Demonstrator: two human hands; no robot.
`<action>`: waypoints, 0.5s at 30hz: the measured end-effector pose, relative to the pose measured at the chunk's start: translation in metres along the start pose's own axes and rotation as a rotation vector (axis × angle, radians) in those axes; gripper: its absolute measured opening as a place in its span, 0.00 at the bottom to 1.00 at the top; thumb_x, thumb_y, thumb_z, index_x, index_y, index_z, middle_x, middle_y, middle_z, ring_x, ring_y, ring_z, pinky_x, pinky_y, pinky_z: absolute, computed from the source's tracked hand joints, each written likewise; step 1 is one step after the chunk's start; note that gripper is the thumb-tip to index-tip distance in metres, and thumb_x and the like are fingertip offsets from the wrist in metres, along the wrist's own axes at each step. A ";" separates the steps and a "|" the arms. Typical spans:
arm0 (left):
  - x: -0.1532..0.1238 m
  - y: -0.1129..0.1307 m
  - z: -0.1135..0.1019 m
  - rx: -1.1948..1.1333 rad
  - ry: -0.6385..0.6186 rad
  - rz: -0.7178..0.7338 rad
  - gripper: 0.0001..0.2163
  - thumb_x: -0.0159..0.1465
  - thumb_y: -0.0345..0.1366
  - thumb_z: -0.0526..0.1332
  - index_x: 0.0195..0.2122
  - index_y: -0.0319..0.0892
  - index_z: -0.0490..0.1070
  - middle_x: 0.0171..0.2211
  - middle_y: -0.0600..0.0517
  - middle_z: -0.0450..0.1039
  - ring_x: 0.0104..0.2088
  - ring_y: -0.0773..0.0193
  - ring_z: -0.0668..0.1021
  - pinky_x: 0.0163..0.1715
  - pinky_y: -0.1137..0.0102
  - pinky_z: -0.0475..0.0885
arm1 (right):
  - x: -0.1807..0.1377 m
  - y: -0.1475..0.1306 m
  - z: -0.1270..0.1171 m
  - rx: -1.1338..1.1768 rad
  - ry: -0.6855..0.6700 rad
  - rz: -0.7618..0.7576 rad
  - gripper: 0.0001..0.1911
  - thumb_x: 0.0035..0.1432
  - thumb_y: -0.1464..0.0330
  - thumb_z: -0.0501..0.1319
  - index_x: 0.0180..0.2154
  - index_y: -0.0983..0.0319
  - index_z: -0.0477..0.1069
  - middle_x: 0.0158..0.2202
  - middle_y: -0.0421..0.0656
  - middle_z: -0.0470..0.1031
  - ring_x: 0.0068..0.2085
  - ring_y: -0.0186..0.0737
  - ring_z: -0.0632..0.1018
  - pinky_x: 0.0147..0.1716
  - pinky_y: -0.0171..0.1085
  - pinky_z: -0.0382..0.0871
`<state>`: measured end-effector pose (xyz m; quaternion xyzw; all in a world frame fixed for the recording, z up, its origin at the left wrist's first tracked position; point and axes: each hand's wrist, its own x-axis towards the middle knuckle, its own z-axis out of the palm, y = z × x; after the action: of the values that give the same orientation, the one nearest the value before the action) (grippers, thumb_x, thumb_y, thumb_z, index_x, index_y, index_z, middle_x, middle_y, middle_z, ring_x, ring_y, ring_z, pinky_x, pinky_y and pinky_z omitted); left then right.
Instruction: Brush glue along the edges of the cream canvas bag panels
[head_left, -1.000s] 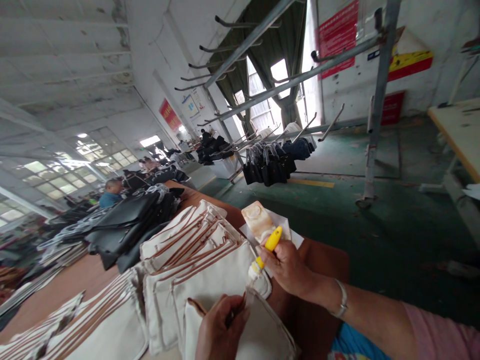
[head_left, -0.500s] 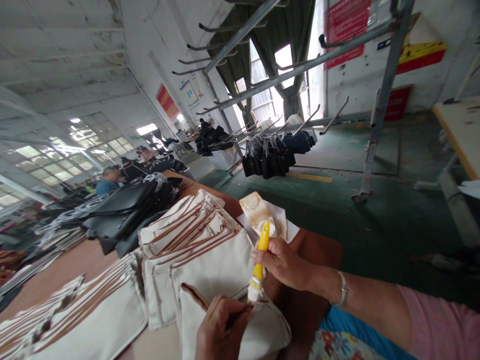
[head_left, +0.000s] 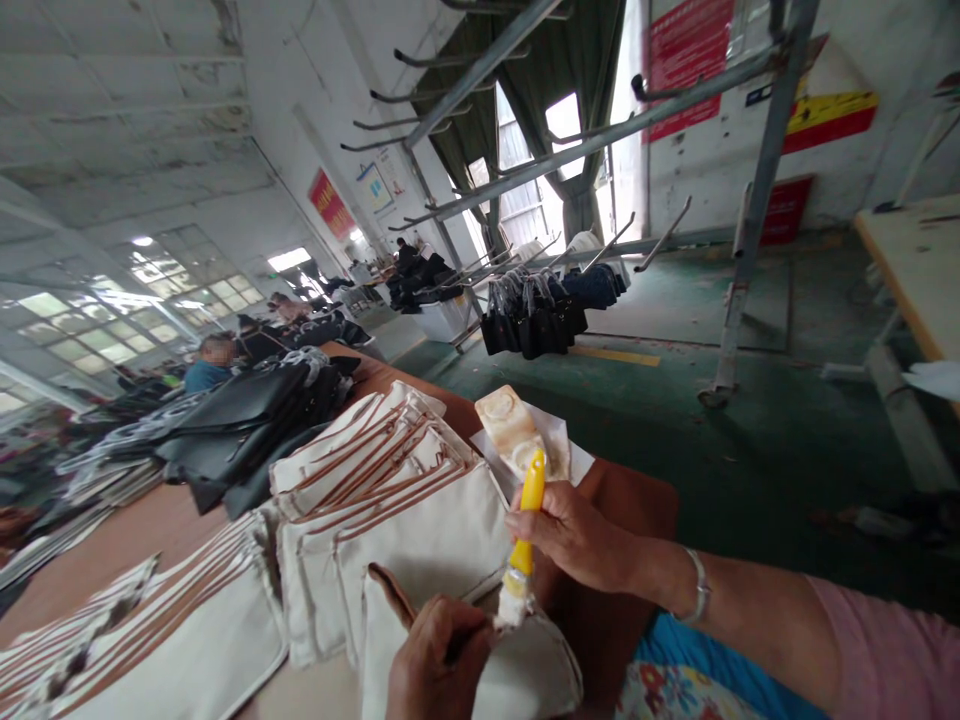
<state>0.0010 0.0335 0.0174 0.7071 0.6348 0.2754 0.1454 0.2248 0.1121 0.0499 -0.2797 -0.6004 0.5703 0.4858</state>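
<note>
Pile of cream pouches [head_left: 424,520] has a loose pouch [head_left: 529,672] just on its near side and a stained tray [head_left: 501,412] by its far right side, probably kept there for easy reach. Left hand [head_left: 441,648] pinches the pouch's edge, I'd guess to steady it, while the right hand [head_left: 574,535] has its fingers wrapped round a yellow brush [head_left: 533,488] at that edge. Pouch looks pale and smooth, brown along its gaping opening; bristles [head_left: 514,607] are clumped white.

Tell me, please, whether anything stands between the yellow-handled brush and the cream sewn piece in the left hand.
Nothing visible stands between them: the yellow-handled brush, gripped by the right hand, has its bristles apparently touching the edge of the cream sewn piece, close beside the left hand that pinches it.
</note>
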 end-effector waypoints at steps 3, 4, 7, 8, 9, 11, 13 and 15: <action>0.001 -0.012 -0.010 0.129 -0.082 -0.007 0.11 0.61 0.49 0.62 0.35 0.49 0.77 0.31 0.52 0.80 0.33 0.59 0.81 0.35 0.69 0.75 | -0.008 -0.005 -0.016 0.058 0.148 0.052 0.17 0.61 0.58 0.62 0.26 0.63 0.69 0.20 0.37 0.64 0.23 0.33 0.65 0.22 0.32 0.60; 0.002 -0.017 -0.015 0.187 -0.116 0.008 0.10 0.61 0.48 0.62 0.39 0.51 0.77 0.34 0.52 0.81 0.36 0.58 0.81 0.38 0.67 0.75 | -0.010 -0.003 -0.022 0.095 0.207 0.074 0.17 0.61 0.57 0.62 0.26 0.62 0.68 0.18 0.35 0.61 0.20 0.32 0.62 0.20 0.32 0.57; 0.007 -0.025 -0.031 0.390 -0.183 0.053 0.09 0.63 0.45 0.60 0.42 0.57 0.78 0.44 0.51 0.80 0.45 0.53 0.80 0.42 0.61 0.75 | -0.013 0.008 -0.036 0.280 0.309 0.139 0.18 0.60 0.57 0.64 0.26 0.62 0.65 0.15 0.32 0.57 0.15 0.28 0.56 0.15 0.31 0.48; 0.010 -0.026 -0.036 0.458 -0.179 0.052 0.08 0.63 0.43 0.60 0.39 0.58 0.79 0.48 0.52 0.79 0.46 0.51 0.79 0.41 0.59 0.75 | -0.014 0.012 -0.038 0.352 0.309 0.157 0.18 0.60 0.58 0.64 0.26 0.62 0.65 0.15 0.31 0.57 0.15 0.27 0.55 0.15 0.31 0.46; 0.013 -0.026 -0.040 0.504 -0.163 0.045 0.08 0.62 0.42 0.60 0.36 0.57 0.79 0.51 0.52 0.78 0.46 0.50 0.79 0.41 0.58 0.74 | -0.015 0.015 -0.040 0.422 0.302 0.172 0.18 0.60 0.58 0.65 0.27 0.62 0.65 0.15 0.31 0.57 0.14 0.27 0.55 0.14 0.30 0.45; 0.020 -0.023 -0.048 0.524 -0.126 0.026 0.08 0.61 0.40 0.59 0.30 0.54 0.78 0.50 0.53 0.78 0.40 0.52 0.80 0.39 0.60 0.74 | -0.017 0.018 -0.043 0.544 0.272 0.187 0.17 0.59 0.58 0.65 0.27 0.63 0.67 0.15 0.31 0.57 0.14 0.26 0.54 0.14 0.30 0.44; 0.029 -0.016 -0.057 0.447 -0.123 0.017 0.08 0.60 0.38 0.59 0.27 0.53 0.76 0.39 0.53 0.81 0.32 0.58 0.80 0.34 0.66 0.74 | -0.020 0.018 -0.045 0.629 0.245 0.177 0.17 0.59 0.58 0.66 0.27 0.64 0.68 0.15 0.31 0.57 0.14 0.25 0.54 0.14 0.29 0.45; 0.039 -0.007 -0.069 0.360 -0.118 0.012 0.08 0.61 0.39 0.58 0.28 0.52 0.76 0.29 0.54 0.80 0.28 0.61 0.79 0.29 0.71 0.73 | -0.024 0.017 -0.048 0.676 0.226 0.155 0.17 0.60 0.59 0.66 0.28 0.65 0.70 0.14 0.30 0.56 0.14 0.24 0.53 0.14 0.29 0.44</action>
<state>-0.0429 0.0624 0.0765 0.7405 0.6599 0.1161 0.0517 0.2734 0.1143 0.0215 -0.2093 -0.2977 0.7370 0.5695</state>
